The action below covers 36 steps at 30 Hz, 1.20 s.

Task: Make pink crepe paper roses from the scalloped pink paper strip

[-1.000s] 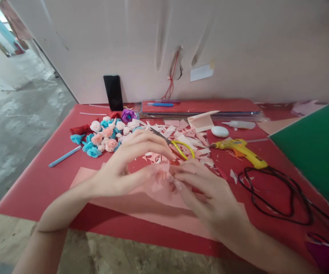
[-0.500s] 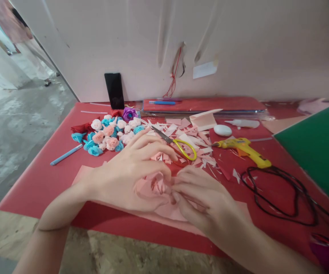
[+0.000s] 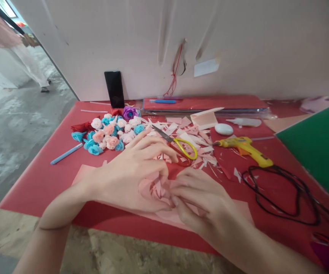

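A pink paper flower [image 3: 159, 189] with layered petals sits between my two hands. My left hand [image 3: 132, 173] curls round its left side, thumb below and index finger above. At its right edge, the thumb and fingers of my right hand [image 3: 202, 196] pinch a petal. Beneath both hands lies a pink paper sheet [image 3: 242, 209]. Just beyond my left fingers, scissors [image 3: 185, 148] with yellow and red handles rest on pink paper scraps [image 3: 197, 139]. Finished paper flowers [image 3: 112, 142] in blue, pink, white, red and purple are heaped past my left hand.
A yellow glue gun [image 3: 244, 146] lies at right, its black cord [image 3: 284, 219] coiled in front. A phone [image 3: 114, 89] leans on the wall. A blue stick-like pen [image 3: 66, 153] lies at left, a green board [image 3: 321, 152] at far right. A person [image 3: 13, 42] is in the left background.
My right fingers have shifted slightly along the flower's right edge, and the flower has turned a little. The person in the background has changed stance.
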Available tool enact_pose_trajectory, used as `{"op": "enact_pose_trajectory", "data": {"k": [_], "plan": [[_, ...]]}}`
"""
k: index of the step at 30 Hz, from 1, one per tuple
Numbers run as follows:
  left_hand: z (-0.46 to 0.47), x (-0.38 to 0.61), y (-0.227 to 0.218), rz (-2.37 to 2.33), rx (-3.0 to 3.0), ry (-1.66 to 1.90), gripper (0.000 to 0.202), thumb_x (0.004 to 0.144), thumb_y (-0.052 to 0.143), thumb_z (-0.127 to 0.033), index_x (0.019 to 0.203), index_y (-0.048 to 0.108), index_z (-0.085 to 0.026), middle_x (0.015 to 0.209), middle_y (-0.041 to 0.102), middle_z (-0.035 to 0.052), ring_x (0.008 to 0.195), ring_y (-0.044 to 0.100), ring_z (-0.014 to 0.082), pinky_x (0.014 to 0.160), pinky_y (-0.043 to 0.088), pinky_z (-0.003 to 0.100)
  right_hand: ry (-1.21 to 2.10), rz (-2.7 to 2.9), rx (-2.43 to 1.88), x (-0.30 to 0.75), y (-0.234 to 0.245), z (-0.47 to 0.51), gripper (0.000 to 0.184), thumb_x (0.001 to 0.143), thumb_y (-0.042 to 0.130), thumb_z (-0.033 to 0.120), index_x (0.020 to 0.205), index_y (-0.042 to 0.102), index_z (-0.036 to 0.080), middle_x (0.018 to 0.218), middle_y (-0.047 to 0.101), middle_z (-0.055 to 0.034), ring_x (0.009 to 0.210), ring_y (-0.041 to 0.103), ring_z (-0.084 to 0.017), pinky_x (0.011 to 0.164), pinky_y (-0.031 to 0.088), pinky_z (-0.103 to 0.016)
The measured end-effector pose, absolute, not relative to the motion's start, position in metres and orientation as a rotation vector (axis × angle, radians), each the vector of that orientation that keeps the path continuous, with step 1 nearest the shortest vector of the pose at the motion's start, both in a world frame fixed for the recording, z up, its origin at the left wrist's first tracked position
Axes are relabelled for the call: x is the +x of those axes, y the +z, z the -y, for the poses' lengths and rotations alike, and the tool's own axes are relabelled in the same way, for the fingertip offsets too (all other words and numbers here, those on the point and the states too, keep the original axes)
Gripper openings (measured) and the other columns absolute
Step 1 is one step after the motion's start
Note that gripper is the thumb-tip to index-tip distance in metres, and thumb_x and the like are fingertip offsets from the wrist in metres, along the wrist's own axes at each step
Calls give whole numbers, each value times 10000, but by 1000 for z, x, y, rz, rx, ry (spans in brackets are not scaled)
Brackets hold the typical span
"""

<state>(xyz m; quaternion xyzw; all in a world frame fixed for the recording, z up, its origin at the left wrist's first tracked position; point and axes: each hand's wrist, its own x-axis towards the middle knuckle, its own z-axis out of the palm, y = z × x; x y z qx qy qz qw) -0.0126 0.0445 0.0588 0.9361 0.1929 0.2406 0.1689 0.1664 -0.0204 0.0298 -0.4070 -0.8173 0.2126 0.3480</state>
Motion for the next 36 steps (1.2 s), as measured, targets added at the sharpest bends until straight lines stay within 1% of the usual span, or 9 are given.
{"op": "enact_pose_trajectory", "data": {"k": [8,13,19,25,28,30,32,34,36], "plan": [[-46,-7,53,-410,2604,711,265,715,669,-356,651,485,-175,948,592,54,974,482,180,924,391,340,552,2074,-1046,166,30,22,172,798,532,82,696,607,199,700,645,14,677,541,-138,643,438,-297],[-43,-7,50,-412,2579,666,300,717,675,-375,632,468,-174,972,597,59,994,504,182,966,377,354,549,2090,-1048,165,31,19,197,788,514,71,683,613,204,694,653,8,675,570,-143,611,440,-287],[-42,-7,49,-383,2580,645,286,708,690,-349,626,480,-172,1005,612,52,985,519,177,1017,350,381,528,2100,-1055,164,33,17,241,801,494,70,608,558,200,655,632,13,650,552,-138,613,436,-288],[-42,-8,52,-401,2623,651,249,738,659,-272,593,483,-172,1029,604,43,1039,486,186,999,367,373,509,2108,-1007,164,33,16,234,796,471,43,657,571,202,621,618,25,629,550,-130,614,441,-279],[-42,-9,54,-393,2632,692,241,739,662,-247,590,487,-177,1033,602,37,1059,475,194,1010,361,379,515,2110,-1039,166,32,15,218,799,471,58,670,569,204,626,610,25,630,532,-131,586,440,-271],[-42,-9,56,-352,2615,758,194,727,680,-277,651,526,-188,1033,606,41,1058,482,204,994,382,373,499,2086,-1042,169,32,14,203,802,479,80,659,553,204,623,588,24,623,518,-126,566,440,-263],[-43,-9,58,-306,2583,849,192,711,690,-337,776,571,-201,1005,618,49,1017,512,207,970,410,368,465,2085,-1009,171,32,11,189,819,475,91,688,552,203,646,586,21,651,527,-123,579,454,-258],[-44,-10,59,-306,2515,961,319,694,688,-407,918,577,-208,988,624,53,967,542,206,959,426,366,398,2104,-970,173,34,8,175,838,470,89,742,562,202,697,614,10,713,542,-129,623,473,-263],[-44,-13,58,-346,2392,1064,424,711,655,-459,1035,552,-206,1020,616,59,978,547,212,963,427,365,254,2116,-913,175,36,3,169,836,474,68,784,568,199,745,646,-9,762,542,-147,655,485,-285]]}}
